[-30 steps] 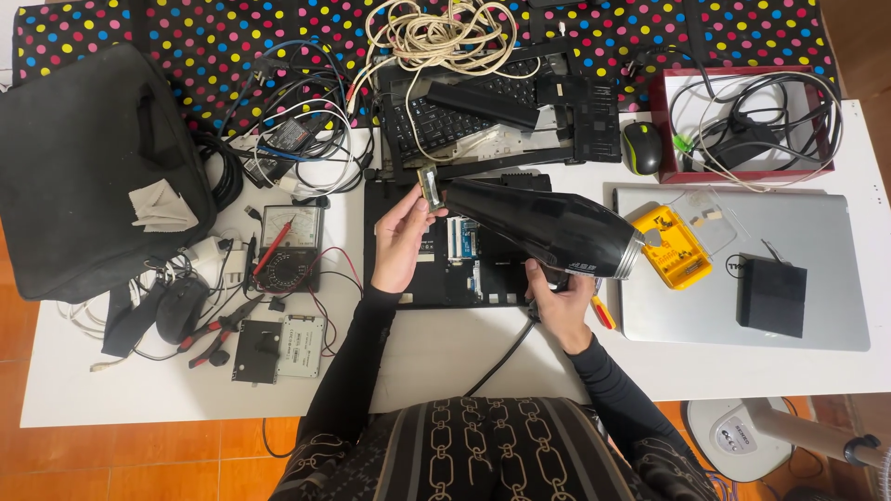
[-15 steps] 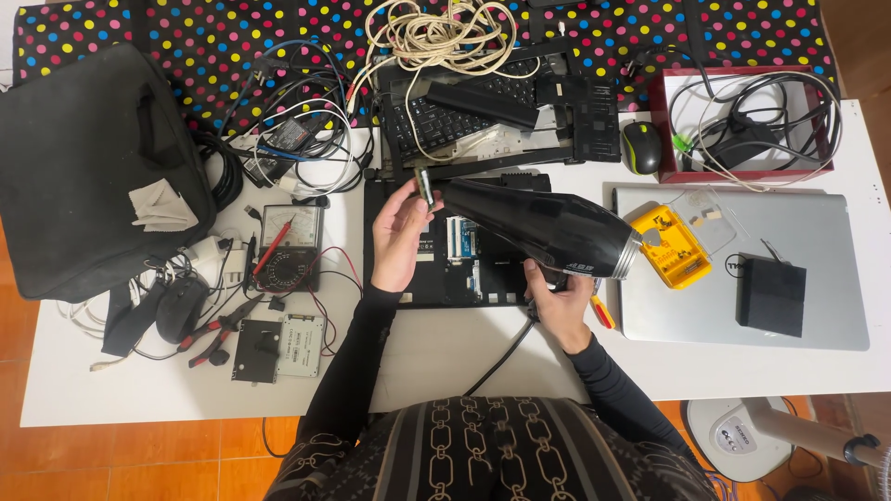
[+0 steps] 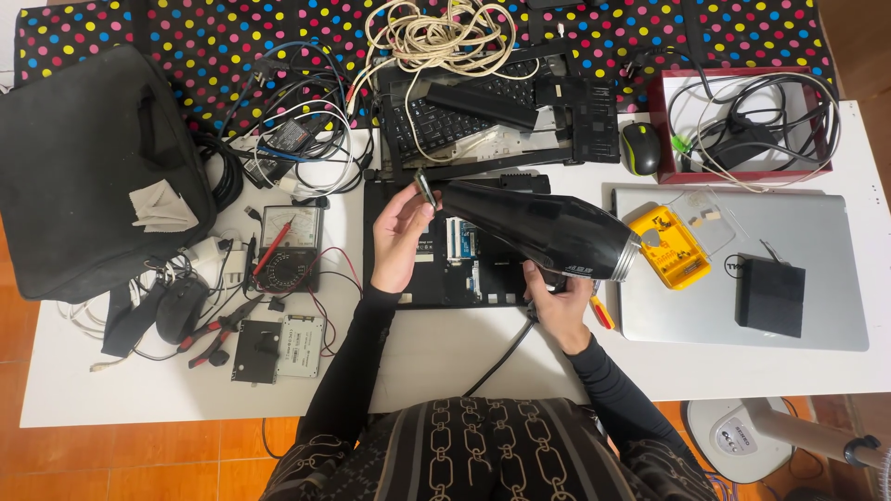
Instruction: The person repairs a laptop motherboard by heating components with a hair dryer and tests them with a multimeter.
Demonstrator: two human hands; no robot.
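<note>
Both hands are on one black hair dryer [image 3: 538,227], held above an opened laptop base [image 3: 455,264] on the white table [image 3: 445,362]. Its long axis runs left to right, slightly tilted. The right hand [image 3: 561,301] has its fingers wrapped round the handle underneath; the left hand [image 3: 399,237] pinches the narrow nozzle end. The handle is mostly hidden, and the cord trails off toward the person's body.

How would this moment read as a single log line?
right hand: grips black hair dryer | left hand: at its nozzle | beneath: opened laptop
</note>
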